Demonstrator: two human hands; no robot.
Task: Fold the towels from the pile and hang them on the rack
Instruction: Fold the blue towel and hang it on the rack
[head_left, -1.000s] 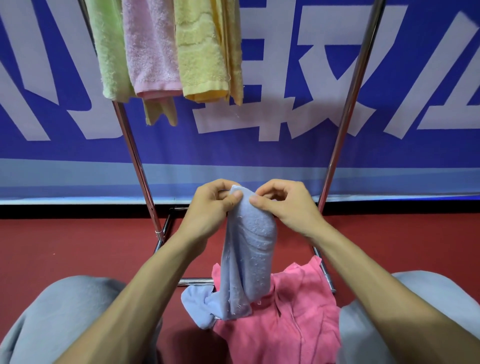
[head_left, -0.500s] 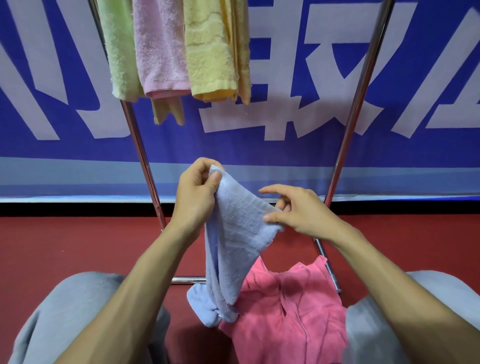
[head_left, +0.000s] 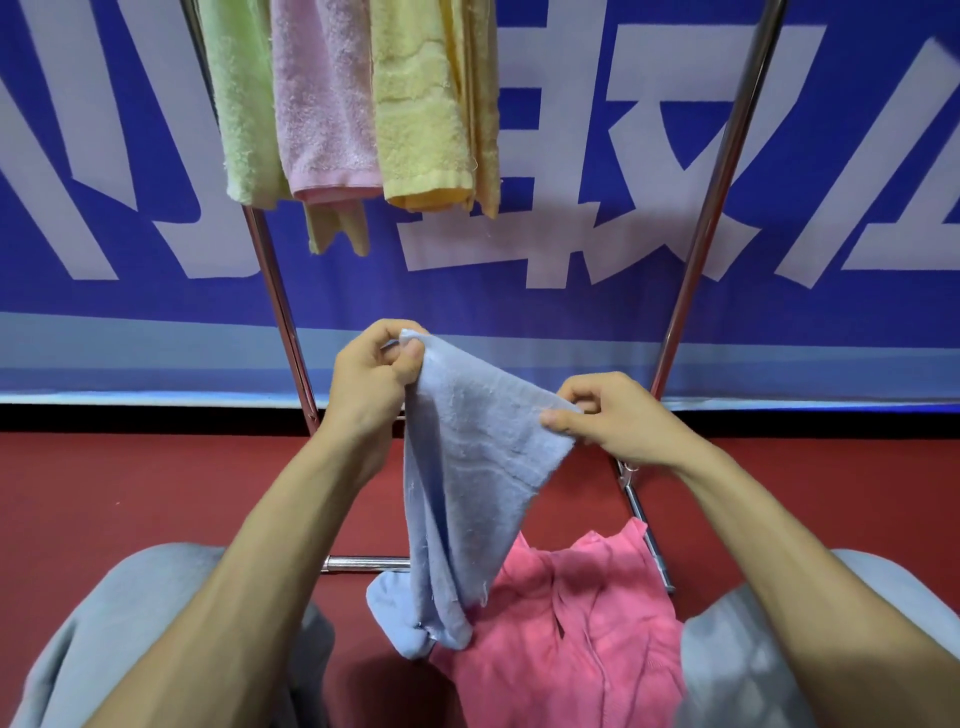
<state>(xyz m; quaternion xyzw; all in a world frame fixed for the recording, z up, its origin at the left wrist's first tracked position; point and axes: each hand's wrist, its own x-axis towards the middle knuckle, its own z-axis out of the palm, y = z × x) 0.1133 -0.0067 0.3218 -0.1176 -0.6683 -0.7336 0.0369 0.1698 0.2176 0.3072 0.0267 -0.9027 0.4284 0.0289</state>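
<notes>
Behind the rack (head_left: 698, 249) hangs a blue banner (head_left: 883, 156) with large white characters, cropped and unreadable. Upper left, green (head_left: 241, 104), pink (head_left: 324, 104) and yellow (head_left: 421, 104) towels hang. At centre, the left hand (head_left: 371, 379) pinches the blue towel (head_left: 467, 493) at its top corner and the right hand (head_left: 618, 421) pinches its right edge; its long axis drops to the pink pile (head_left: 571, 634) on the red floor (head_left: 104, 493).

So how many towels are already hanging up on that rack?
4 that I can make out: a green towel on the left, a pink towel, a yellow towel, and a darker yellow one peeking out behind. The rack's top is cropped, so others may be hidden.
</notes>
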